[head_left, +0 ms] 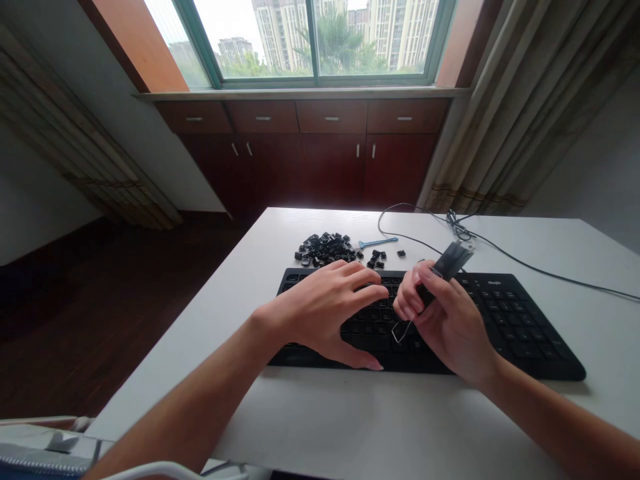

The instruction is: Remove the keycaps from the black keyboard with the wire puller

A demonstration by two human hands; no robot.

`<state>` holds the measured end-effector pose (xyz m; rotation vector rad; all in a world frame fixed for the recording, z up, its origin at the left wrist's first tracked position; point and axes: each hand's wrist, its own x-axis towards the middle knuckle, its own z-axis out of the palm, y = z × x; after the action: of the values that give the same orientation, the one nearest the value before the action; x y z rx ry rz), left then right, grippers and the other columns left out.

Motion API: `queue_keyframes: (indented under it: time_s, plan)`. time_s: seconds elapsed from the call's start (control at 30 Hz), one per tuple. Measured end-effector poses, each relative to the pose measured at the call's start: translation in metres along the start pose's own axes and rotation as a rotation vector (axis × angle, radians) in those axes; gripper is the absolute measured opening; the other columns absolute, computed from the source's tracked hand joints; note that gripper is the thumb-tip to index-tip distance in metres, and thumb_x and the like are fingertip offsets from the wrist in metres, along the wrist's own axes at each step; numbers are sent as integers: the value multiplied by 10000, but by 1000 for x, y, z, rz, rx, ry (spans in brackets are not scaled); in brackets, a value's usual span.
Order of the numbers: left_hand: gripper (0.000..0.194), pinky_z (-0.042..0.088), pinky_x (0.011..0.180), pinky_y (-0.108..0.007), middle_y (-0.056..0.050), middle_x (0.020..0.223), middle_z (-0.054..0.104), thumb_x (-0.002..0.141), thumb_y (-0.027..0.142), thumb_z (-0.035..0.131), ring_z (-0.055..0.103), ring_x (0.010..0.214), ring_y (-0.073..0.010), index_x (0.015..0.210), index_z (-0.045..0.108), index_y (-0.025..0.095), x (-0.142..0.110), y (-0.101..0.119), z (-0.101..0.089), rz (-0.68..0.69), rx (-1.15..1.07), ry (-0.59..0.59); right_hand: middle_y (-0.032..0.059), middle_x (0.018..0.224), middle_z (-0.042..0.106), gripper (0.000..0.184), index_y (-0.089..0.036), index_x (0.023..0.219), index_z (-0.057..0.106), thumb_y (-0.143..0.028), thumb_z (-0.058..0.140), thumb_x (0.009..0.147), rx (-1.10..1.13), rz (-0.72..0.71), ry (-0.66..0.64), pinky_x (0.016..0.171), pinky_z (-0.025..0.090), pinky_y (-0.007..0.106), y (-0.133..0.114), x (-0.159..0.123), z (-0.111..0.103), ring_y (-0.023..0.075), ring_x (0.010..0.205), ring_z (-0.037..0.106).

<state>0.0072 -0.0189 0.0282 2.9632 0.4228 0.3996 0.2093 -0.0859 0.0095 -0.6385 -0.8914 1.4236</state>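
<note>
A black keyboard (510, 320) lies across the white table (350, 427). My left hand (325, 310) rests on the keyboard's left half, fingers stretched out and spread over the keys. My right hand (445, 320) is closed round a keycap puller (447, 263) with a dark handle; its thin wire loop hangs down just above the keys in the middle. A pile of loose black keycaps (325, 248) sits on the table behind the keyboard.
A small blue tool (377, 242) lies beside the keycaps. The keyboard's black cable (525, 263) runs across the table's back right. Dark wooden cabinets (310, 153) stand under the window beyond the table. Curtains hang on the right.
</note>
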Motion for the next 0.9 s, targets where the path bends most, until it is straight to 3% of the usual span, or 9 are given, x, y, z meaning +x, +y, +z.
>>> queue_keyframes:
  time_s: [0.13,0.23,0.47,0.57,0.77,0.9]
  plan:
    - [468,494,811,-391,-86,953,664,874,633,658,605,852,-236,972,621,177,1,2,2,32,-2,-31,-36,646,460,280,-215,780,532,-369,607,1001,-125,-16,-29,589,409,274,7,-8,9,124,586,444]
    - [397,479,702,-361,-38,799,640,877,582,673,593,738,-202,876,614,190,1,3,3,28,-76,-44,-26,669,478,267,-220,813,543,-387,579,1019,-261,-64,-53,620,410,294,8,-15,12,135,616,442]
    - [307,504,695,-328,-17,791,667,823,498,776,630,716,-182,851,677,209,2,6,3,-9,-188,-59,-10,750,484,177,-241,922,538,-339,491,1061,-531,-142,-150,654,403,326,11,-29,9,156,680,464]
    - [284,506,679,-314,-13,788,668,816,467,786,625,704,-172,832,680,203,2,5,4,-16,-218,-56,-11,751,475,178,-245,913,529,-323,476,1065,-527,-171,-209,643,389,334,16,-33,5,159,677,450]
    - [217,521,686,-290,-16,848,692,819,410,801,654,750,-177,916,748,224,2,6,2,-35,-288,-71,-25,723,478,157,-253,922,533,-293,484,1065,-418,-179,-93,634,390,320,23,-31,6,149,660,449]
    - [191,539,714,-291,-20,879,708,828,375,800,675,783,-181,958,770,237,1,5,2,-25,-305,-40,-21,702,465,229,-235,839,530,-330,523,1047,-365,-93,-65,621,400,309,16,-25,15,148,648,448]
